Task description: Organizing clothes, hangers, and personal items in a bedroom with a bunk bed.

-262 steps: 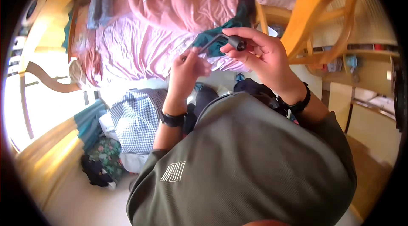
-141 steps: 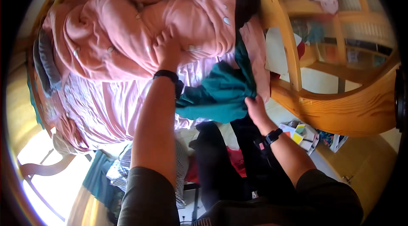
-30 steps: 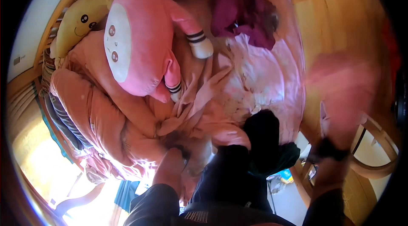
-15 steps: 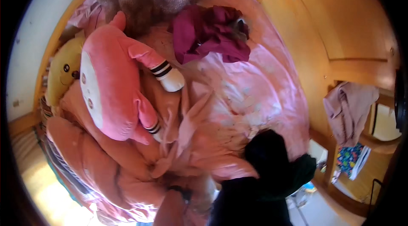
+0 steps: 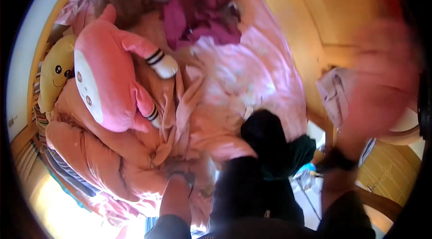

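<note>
A: What's the setting?

B: A bed [image 5: 270, 72] with a pink patterned sheet, spreading ahead of both hands; a wooden panel [image 5: 294, 25] runs along it, ahead of the right hand [image 5: 382, 77].

A: And the largest loose thing?

B: The peach-pink quilt [image 5: 81, 153], bunched ahead and to the left of the left hand [image 5: 188, 167], with its near folds about that hand. I'd expect it to be soft and bulky, heavier than the clothes, and best taken by a thick folded edge.

A: On top of it?

B: A pink plush toy [image 5: 110, 77], farther ahead of the left hand. Probably light and squashy; a grip round its body should do.

A: Anything smaller?

B: A mauve garment [image 5: 332, 97], hanging just beside the right hand. It looks limp and light, so I'd pinch a doubled fold.

A: Are the hands gripping?

B: I can't tell. The left is dim among the folds, and the right is too blurred to show its fingers.
</note>
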The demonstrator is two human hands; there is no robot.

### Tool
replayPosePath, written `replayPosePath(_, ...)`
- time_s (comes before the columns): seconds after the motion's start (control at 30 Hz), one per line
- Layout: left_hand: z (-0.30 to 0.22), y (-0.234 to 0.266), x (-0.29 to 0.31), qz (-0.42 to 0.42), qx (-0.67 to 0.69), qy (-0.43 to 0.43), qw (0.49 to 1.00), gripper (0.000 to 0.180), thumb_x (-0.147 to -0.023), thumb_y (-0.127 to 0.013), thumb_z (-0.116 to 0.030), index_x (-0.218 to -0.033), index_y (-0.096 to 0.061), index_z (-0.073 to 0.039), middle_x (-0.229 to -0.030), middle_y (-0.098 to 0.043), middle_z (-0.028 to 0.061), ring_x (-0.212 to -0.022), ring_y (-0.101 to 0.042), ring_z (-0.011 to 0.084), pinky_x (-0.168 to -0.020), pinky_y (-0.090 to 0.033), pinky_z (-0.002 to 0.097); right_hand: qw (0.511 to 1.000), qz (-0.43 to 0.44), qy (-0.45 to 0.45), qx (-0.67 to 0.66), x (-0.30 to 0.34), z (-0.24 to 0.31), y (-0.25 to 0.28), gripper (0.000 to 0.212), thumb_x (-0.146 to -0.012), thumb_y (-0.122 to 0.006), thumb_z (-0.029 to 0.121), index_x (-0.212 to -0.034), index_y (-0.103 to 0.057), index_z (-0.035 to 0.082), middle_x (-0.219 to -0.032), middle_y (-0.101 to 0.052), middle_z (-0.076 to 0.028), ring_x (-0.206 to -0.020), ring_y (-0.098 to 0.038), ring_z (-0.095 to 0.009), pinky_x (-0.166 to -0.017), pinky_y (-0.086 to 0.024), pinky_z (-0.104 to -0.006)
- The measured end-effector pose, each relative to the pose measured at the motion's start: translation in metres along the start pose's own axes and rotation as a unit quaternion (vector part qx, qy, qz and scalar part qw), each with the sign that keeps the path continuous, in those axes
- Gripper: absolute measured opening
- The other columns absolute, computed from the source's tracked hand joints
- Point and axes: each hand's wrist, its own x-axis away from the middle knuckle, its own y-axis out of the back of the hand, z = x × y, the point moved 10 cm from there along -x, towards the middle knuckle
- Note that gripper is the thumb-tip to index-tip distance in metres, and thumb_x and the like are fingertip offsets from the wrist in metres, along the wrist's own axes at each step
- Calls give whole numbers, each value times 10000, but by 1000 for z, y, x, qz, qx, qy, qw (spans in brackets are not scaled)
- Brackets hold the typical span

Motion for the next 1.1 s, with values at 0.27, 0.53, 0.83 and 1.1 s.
replayPosePath(0.27, -66, -4, -23, 34, 53, -48, 997, 676, -1000, -533, -406, -1561, -351, -75, -1613, -411, 179, -1527, -290, 325, -1181, -282, 597, 946, 242, -143, 164, 79, -61, -260, 881, -826, -821, 336, -1544, -385, 73, -1485, -485, -249, -1403, -484, -331, -1157, -383, -536)
replayPosePath(0.53, -85, -16, -30, 51, 57, -71, 995, 671, -1002, -532, -397, -1561, -350, -74, -1614, -413, 173, -1528, -292, 311, -1185, -285, 584, 865, 480, -120, 87, 157, -94, -359, 365, -876, -638, 158, -1220, -676, 44, -1024, -734, -210, -915, -706, -411, -813, -564, -514)
replayPosePath(0.83, -87, -12, -32, 70, 44, -100, 992, 665, -1005, -531, -387, -1561, -348, -72, -1615, -414, 166, -1530, -295, 296, -1190, -288, 569, 944, 133, -301, -14, 232, -5, -78, 246, -1030, -545, 137, -1211, -655, 11, -1156, -700, -125, -1071, -675, -275, -968, -508, -382)
replayPosePath(1.1, -76, -28, -25, 101, 19, -112, 988, 659, -1007, -530, -379, -1561, -347, -71, -1615, -416, 160, -1531, -297, 283, -1194, -291, 556, 759, 424, -306, -388, 186, 147, -44, 338, -1038, -478, 350, -998, -690, 91, -947, -627, -187, -775, -619, -386, -707, -490, -439)
